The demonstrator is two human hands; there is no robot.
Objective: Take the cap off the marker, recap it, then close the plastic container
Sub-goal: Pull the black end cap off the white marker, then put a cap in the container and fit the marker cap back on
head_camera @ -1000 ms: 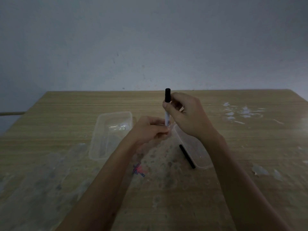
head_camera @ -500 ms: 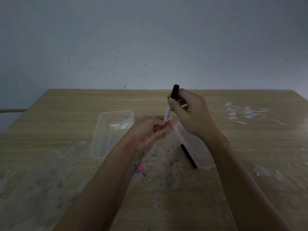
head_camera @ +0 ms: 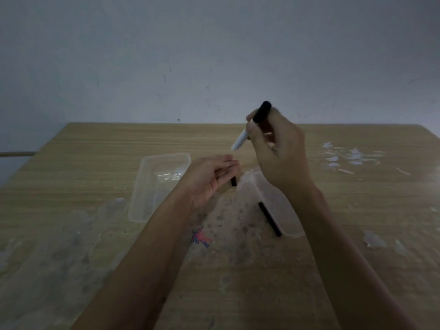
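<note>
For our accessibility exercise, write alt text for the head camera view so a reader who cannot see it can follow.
The right hand holds a marker tilted above a wooden table, while the left hand holds a small black cap. Two clear plastic pieces and a black stick lie below.

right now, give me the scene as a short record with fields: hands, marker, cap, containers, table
right hand: raised, holds the marker
marker: tilted, white end down-left, black end up
left hand: lower, fingers curled on a small black piece
cap: likely that black piece, off the marker
left container: clear, open, on the table
right container: clear, partly behind the right arm
black stick: lies along the right container's near edge
table: wooden, smudged, scraps at right
</note>
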